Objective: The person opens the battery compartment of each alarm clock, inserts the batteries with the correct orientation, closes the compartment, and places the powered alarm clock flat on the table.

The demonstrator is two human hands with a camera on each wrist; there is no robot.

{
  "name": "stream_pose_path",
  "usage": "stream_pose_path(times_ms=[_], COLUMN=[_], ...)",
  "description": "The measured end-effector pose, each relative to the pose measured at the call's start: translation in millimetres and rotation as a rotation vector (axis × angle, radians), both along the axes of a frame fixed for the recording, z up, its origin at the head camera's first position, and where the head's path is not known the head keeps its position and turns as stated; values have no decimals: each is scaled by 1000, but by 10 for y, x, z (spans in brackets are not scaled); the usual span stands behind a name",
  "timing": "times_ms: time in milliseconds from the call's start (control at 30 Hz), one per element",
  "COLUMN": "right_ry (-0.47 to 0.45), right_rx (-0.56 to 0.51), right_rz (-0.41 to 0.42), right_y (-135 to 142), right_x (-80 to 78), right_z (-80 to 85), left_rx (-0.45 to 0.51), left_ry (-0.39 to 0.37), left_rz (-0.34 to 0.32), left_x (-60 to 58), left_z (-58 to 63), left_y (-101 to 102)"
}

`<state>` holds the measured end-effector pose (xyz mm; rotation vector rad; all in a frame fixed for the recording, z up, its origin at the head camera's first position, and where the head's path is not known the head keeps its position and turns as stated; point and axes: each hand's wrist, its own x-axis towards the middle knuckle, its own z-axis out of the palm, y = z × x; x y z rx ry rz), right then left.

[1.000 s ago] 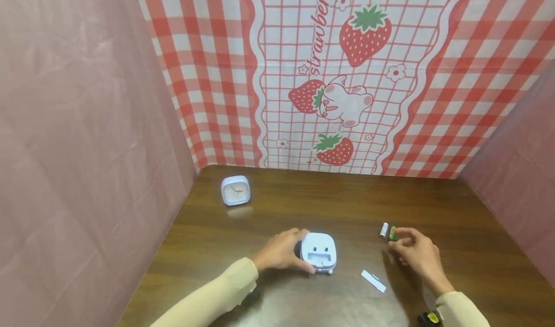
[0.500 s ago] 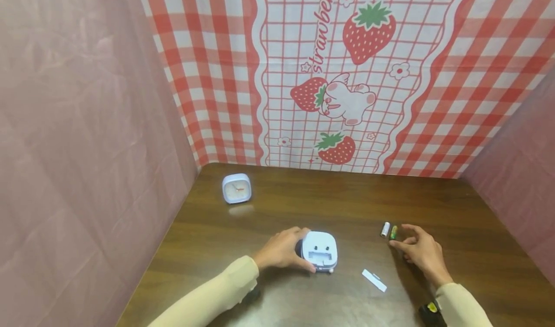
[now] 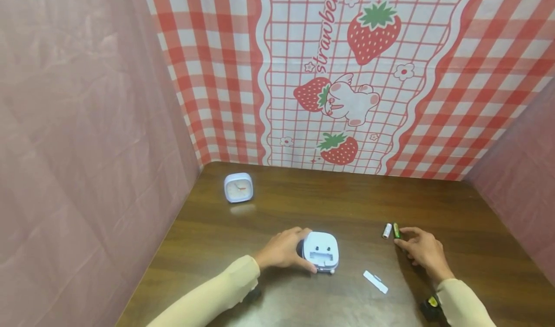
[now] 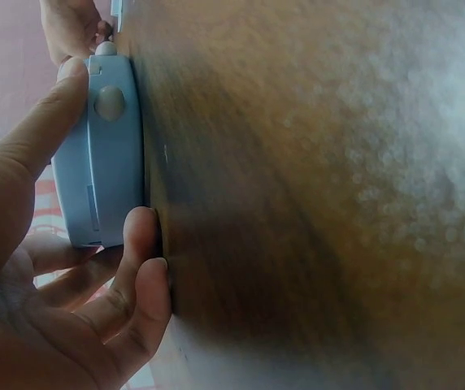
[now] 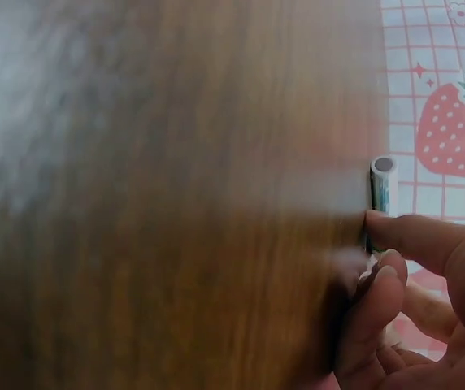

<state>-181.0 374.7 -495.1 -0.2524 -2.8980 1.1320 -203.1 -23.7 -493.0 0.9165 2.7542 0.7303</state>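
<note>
In the head view my left hand grips a white alarm clock by its left side, its back turned up with the battery bay uncovered. The left wrist view shows the thumb on one edge of the clock and the fingers curled at its lower end. My right hand pinches at a green battery, thumb at its near end and index finger along its right side. A white battery lies just left of it. From the right wrist, the fingers hide the green battery, while the white battery shows beyond the thumb.
A thin white battery cover lies on the brown table between the hands. A second white alarm clock stands at the back left, dial facing forward. Strawberry-print checked cloth hangs behind, with pink cloth at the sides.
The right index finger, which covered part of the green battery and then lifted off, now touches its side. The green battery has turned slightly. The left hand and clock keep their place.
</note>
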Motion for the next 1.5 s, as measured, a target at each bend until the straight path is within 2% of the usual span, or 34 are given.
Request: stream_pose_path(times_ms=[367,633,800,1033,1167,1333,1500], right_ry=[-19,-18,-9,-11,17,43,30], right_rx=[67,110,135,135,132,75,-14], right_rz=[105,63,66,45,24,-6,-42], right_y=[2,31,51,58,65,95,132], right_x=[-88,-118,-131,-104,-75,-54,-30], right_z=[39,14,-3,9,24,44,64], left_rx=[7,-3,-8,-7,0,1,-2], left_ry=[-5,-3,-4,-2,-1,-6,-11], left_rz=[5,2,7,4,3,4,5], left_x=[2,1,7,4,5,-1,0], left_z=[7,1,12,8,12,17,13], left_y=[-6,4,8,5,6,8,7])
